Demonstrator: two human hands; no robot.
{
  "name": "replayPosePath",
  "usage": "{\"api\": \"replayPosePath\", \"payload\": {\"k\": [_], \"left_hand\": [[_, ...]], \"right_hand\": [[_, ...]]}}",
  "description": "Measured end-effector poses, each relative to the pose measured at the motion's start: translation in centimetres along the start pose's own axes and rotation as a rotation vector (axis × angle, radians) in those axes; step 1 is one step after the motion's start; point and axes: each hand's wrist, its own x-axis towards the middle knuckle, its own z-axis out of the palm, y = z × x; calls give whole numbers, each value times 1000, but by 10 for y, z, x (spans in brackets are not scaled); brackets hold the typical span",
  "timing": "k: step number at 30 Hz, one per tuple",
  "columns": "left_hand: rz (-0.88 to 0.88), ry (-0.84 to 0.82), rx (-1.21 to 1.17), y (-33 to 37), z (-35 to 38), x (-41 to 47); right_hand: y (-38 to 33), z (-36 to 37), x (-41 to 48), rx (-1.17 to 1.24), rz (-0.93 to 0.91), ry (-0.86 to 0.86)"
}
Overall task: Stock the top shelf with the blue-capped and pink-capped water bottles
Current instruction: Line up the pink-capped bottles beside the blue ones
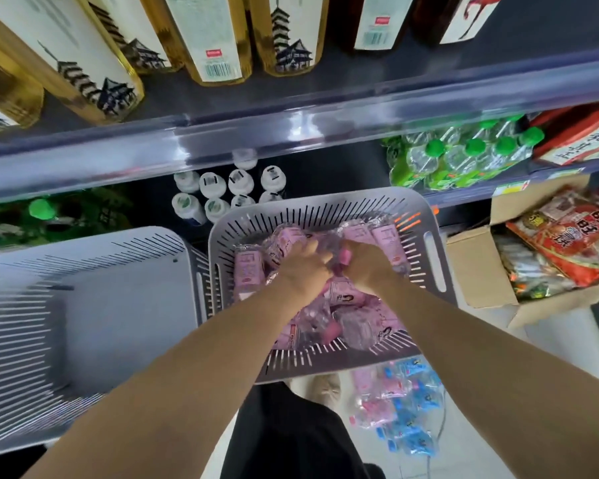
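We are reaching both hands into the grey basket (325, 369), which is holding a loose pile of pink-capped bottles (353, 326) lying on their sides. Our left hand (303, 262) is resting on the pile with its fingers bent down among the bottles; we cannot tell whether it is gripping one. Our right hand (369, 267) is curling its thumb and fingers round the neck of a single pink-capped bottle (344, 259), just below the cap. The two hands are working close together near the middle of the basket.

A second basket (118, 305) is standing directly to the left. On the floor below the grey basket, blue-capped bottles (412, 420) are lying mixed with more pink ones. Above, the upper shelf (360, 74) is carrying tall gold bottles (94, 63). Beneath it, white-capped bottles (211, 184) and green-capped bottles (464, 153) are standing in rows. A cardboard box (481, 281) of red snack packs is sitting at the right.
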Motion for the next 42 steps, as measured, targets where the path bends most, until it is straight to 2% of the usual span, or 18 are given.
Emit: {"api": "replayPosePath", "payload": {"k": [3,7,10,13,15,22,28,33,38,42], "left_hand": [[69,19,64,-8,6,3],[59,16,22,-24,9,-9],[-34,123,-219,-32,6,-17],[-227,243,-558,-37,-15,-24],[-302,267,-655,-39,-37,-33],[-329,353,-944,-30,-126,-92],[-293,516,-982,-1,-220,-158],[-280,681,-917,27,-306,-224],[-255,908,-861,35,-380,-284],[-276,1033,-784,33,-428,-322]], "right_hand": [[-5,7,8,-202,46,38],[-9,5,12,-247,52,90],[-15,-2,10,-210,36,122],[-24,-16,-5,-172,11,127],[-28,-31,-22,-170,-32,180],[-53,-105,-113,-37,-203,384],[-87,-180,-211,151,-352,621],[-117,-247,-295,252,-496,833],[-145,-305,-352,334,-626,1022],[-168,-344,-379,373,-752,1083]]}}
